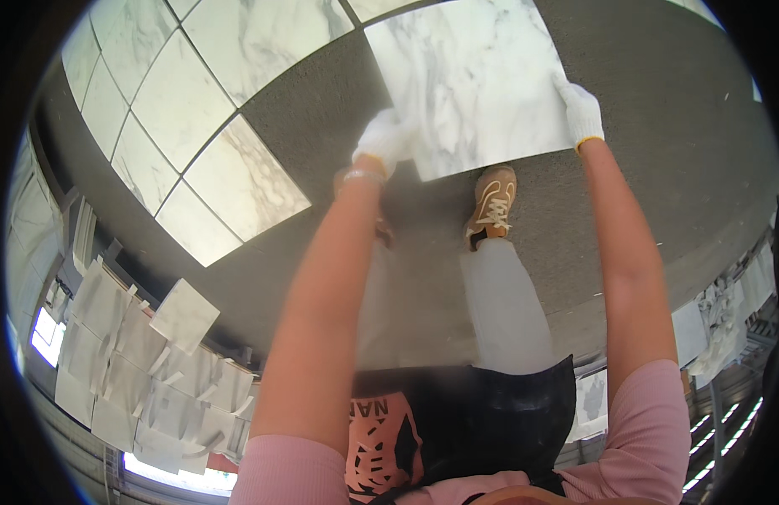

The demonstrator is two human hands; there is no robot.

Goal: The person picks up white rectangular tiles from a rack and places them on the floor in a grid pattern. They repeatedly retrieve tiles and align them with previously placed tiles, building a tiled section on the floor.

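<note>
A white marble tile (474,84) with grey veins lies between my two gloved hands, its near edge just past the toe of my tan shoe (493,202). My left hand (384,139), in a white knit glove, is closed at the tile's left edge, slightly blurred. On the opposite edge, my right hand (581,114) grips with the thumb near the top face and the other fingers hidden behind or beneath. Whether the tile touches the floor or hangs just above it, I cannot tell.
Several marble tiles (187,101) lie in rows with dark gaps on the grey floor (305,126) at the far left. A brown-veined tile (246,177) ends the nearer row. Stacked pale slabs (145,379) stand at the lower left, with more slabs (735,311) at the right.
</note>
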